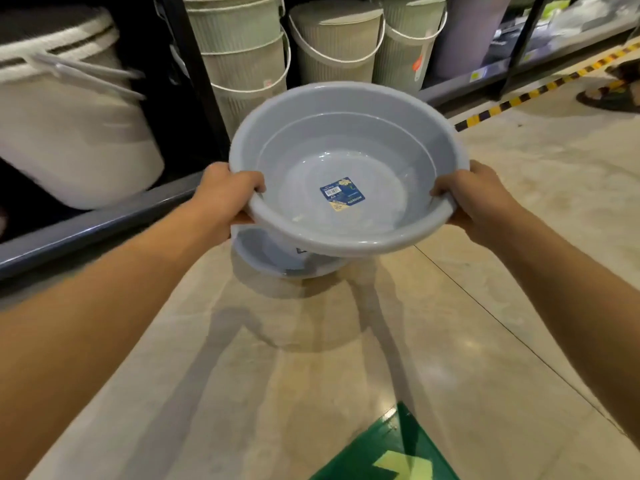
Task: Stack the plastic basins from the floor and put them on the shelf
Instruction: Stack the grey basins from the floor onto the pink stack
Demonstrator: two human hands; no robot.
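A round grey-blue plastic basin (346, 140) with a blue label on its bottom hangs in the air in front of me. My left hand (227, 192) grips its left rim and my right hand (471, 199) grips its right rim. Under it, a second grey-blue basin (273, 258) rests on the floor, mostly hidden by the held one. The low shelf (104, 226) runs along the left, its dark metal edge close to the floor basin.
On the shelf stand a big white bucket (69, 133) and several ribbed pale buckets (332, 46) with white handles. A black shelf post (201, 81) rises between them. Yellow-black tape (540, 88) crosses the tiled floor at right. A green floor sign (391, 452) lies near me.
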